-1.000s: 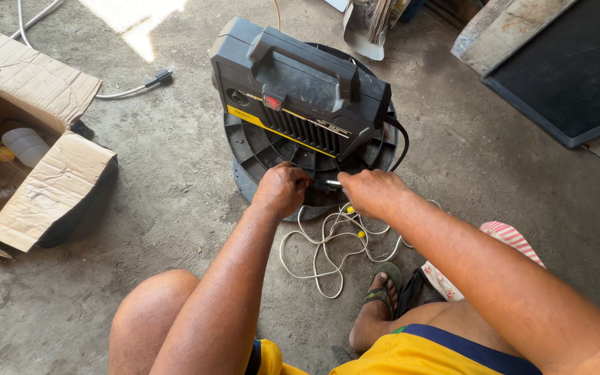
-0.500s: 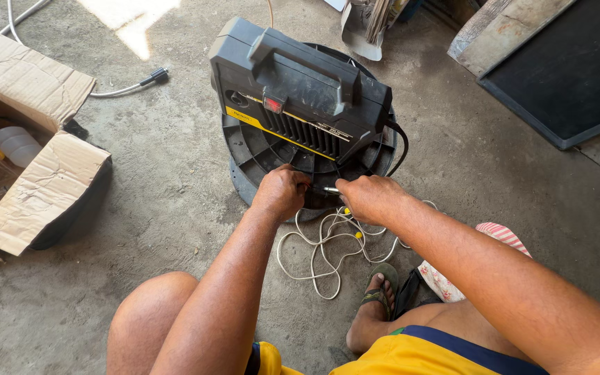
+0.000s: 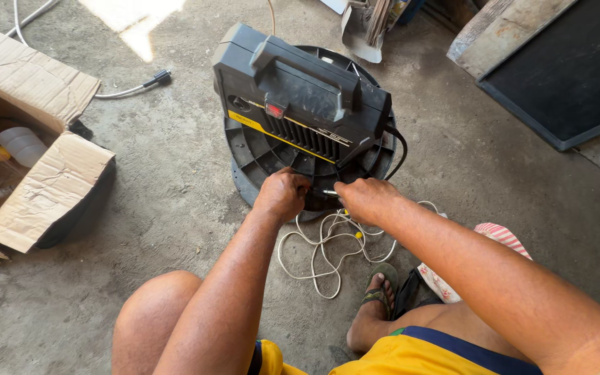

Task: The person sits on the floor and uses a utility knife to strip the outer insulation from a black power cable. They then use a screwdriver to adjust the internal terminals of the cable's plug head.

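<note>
Left hand (image 3: 282,194) closed in a fist on the round black base (image 3: 244,149); right hand (image 3: 364,199) pinches a slim tool (image 3: 329,192), its long axis level, tip toward the left hand; grey machine (image 3: 300,97) directly beyond both; white cord (image 3: 328,243) on the floor below.

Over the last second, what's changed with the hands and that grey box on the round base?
Very little. The left hand and right hand have stayed closed at the front rim of the round black base, with a small metal tip showing between them; nothing was visibly picked up or let go. The grey box, white cord and cardboard carton lie as before. Only the view drifted slightly.
</note>
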